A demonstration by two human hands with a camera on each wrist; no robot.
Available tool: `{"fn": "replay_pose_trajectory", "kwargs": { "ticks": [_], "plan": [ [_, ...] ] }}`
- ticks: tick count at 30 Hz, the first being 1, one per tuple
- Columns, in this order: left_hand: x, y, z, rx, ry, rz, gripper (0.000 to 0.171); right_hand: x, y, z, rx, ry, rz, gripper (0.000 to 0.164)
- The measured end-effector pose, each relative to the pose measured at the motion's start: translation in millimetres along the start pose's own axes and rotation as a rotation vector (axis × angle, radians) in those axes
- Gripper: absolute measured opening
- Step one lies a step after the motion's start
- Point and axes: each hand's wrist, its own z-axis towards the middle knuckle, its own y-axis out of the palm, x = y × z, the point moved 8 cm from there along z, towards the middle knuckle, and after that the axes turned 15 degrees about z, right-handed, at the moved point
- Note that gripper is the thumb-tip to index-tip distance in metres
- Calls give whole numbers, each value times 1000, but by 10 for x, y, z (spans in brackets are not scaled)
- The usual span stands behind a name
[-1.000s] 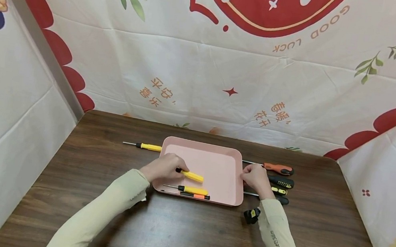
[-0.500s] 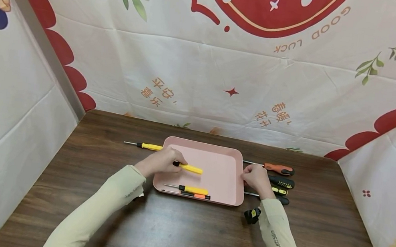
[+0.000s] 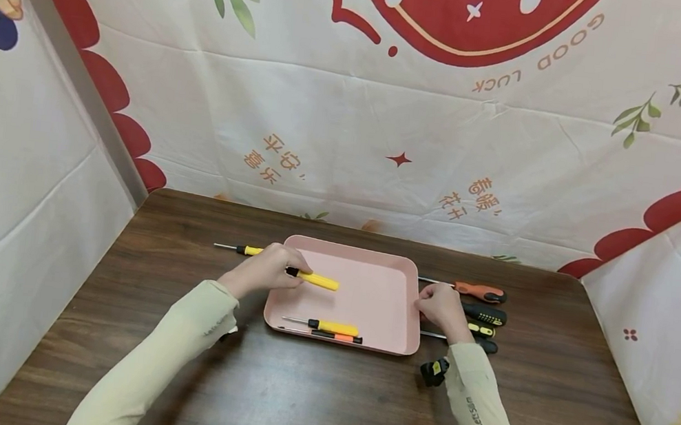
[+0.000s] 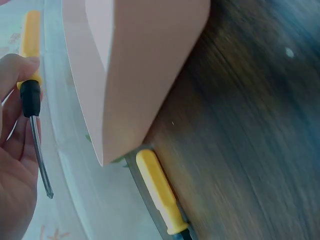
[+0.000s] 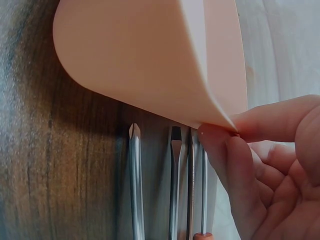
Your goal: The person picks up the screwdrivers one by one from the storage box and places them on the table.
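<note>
My left hand [image 3: 272,269] holds a yellow-and-black screwdriver [image 3: 319,281] above the left part of a pink tray [image 3: 369,298]. In the left wrist view that screwdriver [image 4: 31,97] is pinched between thumb and fingers, and its shaft with a pointed tip shows beside the palm. Pinching the tray's right rim, my right hand [image 3: 441,308] keeps thumb and finger on either side of the wall [image 5: 150,65]. Along the tray's near edge lie another yellow screwdriver [image 3: 336,328] and a slim black-and-orange screwdriver [image 3: 335,336].
Left of the tray, a yellow-handled screwdriver [image 3: 251,251] lies on the brown table [image 3: 320,404]. Several screwdrivers lie to the right, among them an orange-handled one [image 3: 478,292] and a black-handled one [image 3: 485,315]. A printed cloth [image 3: 338,115] hangs behind the table.
My left hand has moved up and to the left with the yellow screwdriver, away from the tray's middle. The right hand stays at the rim.
</note>
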Motion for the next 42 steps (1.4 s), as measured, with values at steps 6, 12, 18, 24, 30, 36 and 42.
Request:
{"fn": "replay_pose_trajectory", "kwargs": {
  "ticks": [6, 12, 18, 24, 30, 36, 42],
  "plan": [
    [-72, -88, -89, 50, -10, 5, 18, 12, 0, -5, -2, 1, 7, 15],
    [-212, -187, -204, 105, -41, 11, 18, 2, -1, -18, -5, 2, 11, 14],
    [-345, -269, -294, 111, -84, 38, 19, 3, 4, -15, -8, 9, 5, 13],
    [-480, -312, -376, 67, -162, 39, 17, 15, -4, -8, -1, 23, 3, 14],
    [-629, -293, -475, -2, -252, 35, 15, 3, -7, -1, 6, 8, -1, 13],
    [-759, -264, -564, -61, -320, 29, 16, 2, 4, 6, 3, 4, -2, 13],
    [-872, -223, -637, -97, -365, 33, 15, -2, 12, 5, 1, 1, 1, 13]
  ]
}}
